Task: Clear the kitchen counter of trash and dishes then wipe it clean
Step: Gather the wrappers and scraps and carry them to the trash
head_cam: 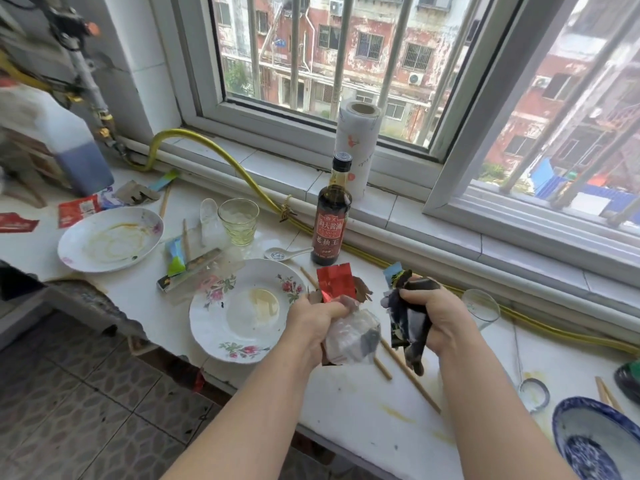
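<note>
Plainly, left hand [311, 318] grips red foil [336, 282], right hand [441, 317] dark wrappers [410, 323], near bottle [330, 223] labelled "CLASSIC".

- Head view: single wide-angle camera, worn at head height, facing forward and down over the counter [363, 407] toward the window [207, 98].
- Nearest: left hand [311, 318], right hand [438, 315], lower centre.
</note>
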Tool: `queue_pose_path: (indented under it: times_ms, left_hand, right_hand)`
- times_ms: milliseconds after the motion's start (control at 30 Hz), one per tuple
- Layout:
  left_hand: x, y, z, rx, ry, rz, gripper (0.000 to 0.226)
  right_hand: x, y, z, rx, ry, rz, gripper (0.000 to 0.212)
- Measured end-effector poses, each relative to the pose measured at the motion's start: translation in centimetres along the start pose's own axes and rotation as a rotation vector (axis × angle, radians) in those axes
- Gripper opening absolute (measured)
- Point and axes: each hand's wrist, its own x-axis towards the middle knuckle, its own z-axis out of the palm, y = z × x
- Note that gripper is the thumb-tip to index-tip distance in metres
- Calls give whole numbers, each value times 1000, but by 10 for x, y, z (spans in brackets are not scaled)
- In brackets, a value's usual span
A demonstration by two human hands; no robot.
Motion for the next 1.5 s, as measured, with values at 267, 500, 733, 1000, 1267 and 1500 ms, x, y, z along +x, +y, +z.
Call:
queue_pose_path:
  times_ms: [267, 500, 733, 1000, 1267, 1500]
  left_hand:
    - [-57, 1, -22, -148, 146, 44, 24]
    - [-130, -34, -61, -235, 409, 221, 36]
    - [-219, -84, -120, -297, 724, 320, 32]
    - [-332, -147, -218, -455, 1016, 322, 36]
    - [-461, -232, -326, -663, 1214, 303, 27]
    - [-574, -329, -410, -847, 1375, 241, 22]
  right_hand:
    - [-33, 23, 36, 4, -269, 156, 12]
    - [-101, 44, 53, -173, -565, 174, 14]
    - [-172, 108, 84, -345, -768, 226, 12]
    - [-274, 210, 136, -543, -1068, 325, 15]
    - [-414, 343, 178, -707, -1202, 458, 27]
    - [-539, 468, 187, -972, -1374, 574, 19]
